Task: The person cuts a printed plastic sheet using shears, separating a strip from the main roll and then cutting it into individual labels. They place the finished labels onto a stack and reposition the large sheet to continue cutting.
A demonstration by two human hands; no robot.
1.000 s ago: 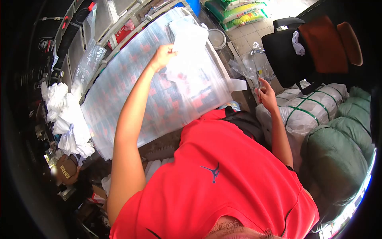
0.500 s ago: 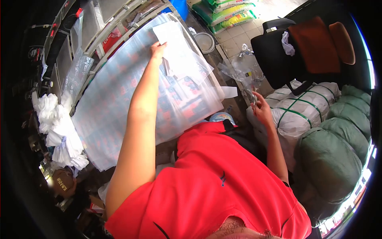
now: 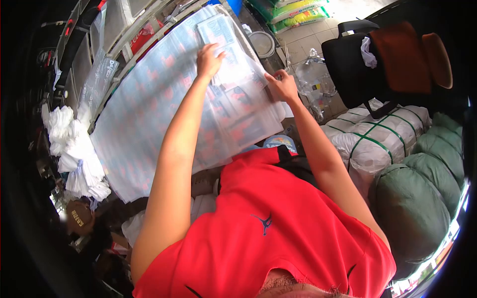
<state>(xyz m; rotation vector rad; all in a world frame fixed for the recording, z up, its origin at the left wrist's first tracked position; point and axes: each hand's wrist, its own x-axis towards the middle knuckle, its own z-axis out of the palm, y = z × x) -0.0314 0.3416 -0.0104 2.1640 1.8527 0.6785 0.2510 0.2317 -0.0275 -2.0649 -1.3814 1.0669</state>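
Note:
Translucent plastic sheeting (image 3: 164, 109) covers a sloping surface in front of me, and reddish printing shows through it. On its upper right part lies a smaller stack of clear plastic pieces (image 3: 218, 31), printed or with print showing beneath. My left hand (image 3: 209, 61) rests on the lower left of this stack, thumb and fingers apart. At the right edge, my right hand (image 3: 284, 87) has its thumb and curled fingers at the plastic's edge and appears to pinch it. The exact grip is partly hidden by the fingers.
White bundled bags (image 3: 74, 154) hang at the left. To the right are a strapped white bale (image 3: 382, 131), green wrapped bundles (image 3: 417, 198) and a black chair (image 3: 348, 69). A white bucket (image 3: 262, 44) and colourful sacks (image 3: 298, 15) stand beyond; crumpled clear plastic (image 3: 315, 82) lies on the floor.
My right hand has swung left from beside the bale to the sheeting's edge. My left hand has shifted slightly right, and the lifted pale layer now lies flatter on the stack.

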